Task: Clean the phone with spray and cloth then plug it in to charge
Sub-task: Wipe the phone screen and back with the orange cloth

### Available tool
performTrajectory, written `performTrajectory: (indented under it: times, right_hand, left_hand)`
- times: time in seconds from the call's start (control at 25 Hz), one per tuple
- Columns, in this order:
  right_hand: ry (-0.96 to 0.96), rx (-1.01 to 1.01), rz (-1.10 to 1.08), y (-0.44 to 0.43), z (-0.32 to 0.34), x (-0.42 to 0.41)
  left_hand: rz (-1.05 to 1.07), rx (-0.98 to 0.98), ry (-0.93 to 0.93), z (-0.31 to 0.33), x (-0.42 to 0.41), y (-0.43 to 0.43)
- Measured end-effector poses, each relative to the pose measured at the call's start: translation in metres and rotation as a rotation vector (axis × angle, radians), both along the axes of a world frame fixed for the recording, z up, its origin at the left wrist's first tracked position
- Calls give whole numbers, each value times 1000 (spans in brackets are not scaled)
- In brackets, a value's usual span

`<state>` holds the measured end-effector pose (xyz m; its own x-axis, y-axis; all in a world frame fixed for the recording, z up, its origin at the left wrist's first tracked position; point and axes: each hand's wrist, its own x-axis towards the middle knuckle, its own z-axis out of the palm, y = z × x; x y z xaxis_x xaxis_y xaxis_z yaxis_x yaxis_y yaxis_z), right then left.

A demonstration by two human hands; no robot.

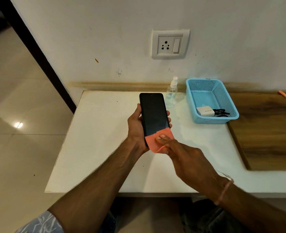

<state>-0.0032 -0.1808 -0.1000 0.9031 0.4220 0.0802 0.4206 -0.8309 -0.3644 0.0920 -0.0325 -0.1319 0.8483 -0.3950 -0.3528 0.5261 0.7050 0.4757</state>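
My left hand grips a black phone from behind, screen up, above the white table. My right hand presses an orange cloth flat against the bottom end of the screen with straight fingers. A clear spray bottle with a white nozzle stands by the wall, just right of the phone. A white charger with a black cable lies in the blue basket. The wall socket with its switch is above the table.
A wooden board covers the table's right part. A small orange object lies at its far edge. Tiled floor and a dark door frame are to the left.
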Motion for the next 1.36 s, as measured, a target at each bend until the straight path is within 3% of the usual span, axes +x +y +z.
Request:
performTrajectory:
  times: [0.16,0.24,0.32,0.4,0.56,0.92,1.0,1.08,1.2,1.36]
  right_hand:
    - [-110,359,-240,-12,13,17]
    - [-280,379,-345,-25,15,41]
    - [-395,298,-358,-36,13,68]
    - [-385,144,-302,-39,4,91]
    - [-239,-135,-163,-30,-24,107]
    - [19,-342,-139,-43,-49,84]
    - [-26,-155,-208,-33,-40,82]
    - [-87,284,-350,-15,-23,75]
    - [116,978,-407,21,2,62]
    - [276,1295,-412,47,19,52]
  left_hand:
    - [34,20,12,-3,3,10]
    - [52,23,6,-5,3,15]
    - [51,26,-1,-7,3,17]
    - [46,30,-10,-6,3,17]
    - [25,63,-31,-4,3,15]
    - [18,72,-59,2,-2,17]
    - [10,79,-75,5,-5,18]
    - [5,82,-95,8,-6,19]
    - [10,121,-111,16,-10,22]
    - [73,161,-138,33,-19,19]
